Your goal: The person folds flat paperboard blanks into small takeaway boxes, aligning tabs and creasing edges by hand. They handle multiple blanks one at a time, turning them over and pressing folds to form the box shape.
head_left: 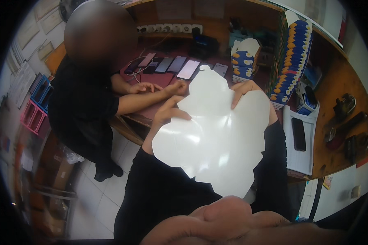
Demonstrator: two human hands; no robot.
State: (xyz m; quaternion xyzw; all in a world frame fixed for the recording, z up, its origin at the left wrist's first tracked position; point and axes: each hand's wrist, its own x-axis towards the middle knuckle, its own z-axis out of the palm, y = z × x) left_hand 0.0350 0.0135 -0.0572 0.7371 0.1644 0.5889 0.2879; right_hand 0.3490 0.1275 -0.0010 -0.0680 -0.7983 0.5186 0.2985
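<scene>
A large white glossy cardboard box blank (pixel 216 139), flat with cut flaps and a small hooked tab at its far end, is spread above my lap. My left hand (pixel 167 111) is closed on its left edge, thumb on top and the other fingers partly hidden behind. At the far right edge my right hand (pixel 246 89) grips the same blank. Some of its fingers lie on the upper face, and the sheet hides part of the palm. Faint crease lines cross the sheet's middle.
A person in black (pixel 81 90) sits at the left, hands over the table. Several phones (pixel 188 70) lie beyond the blank, before a power strip (pixel 171 28). A tall stack of blue-and-yellow cartons (pixel 292 61) and a shorter stack (pixel 244 59) stand right. A dark phone (pixel 298 134) rests on white paper.
</scene>
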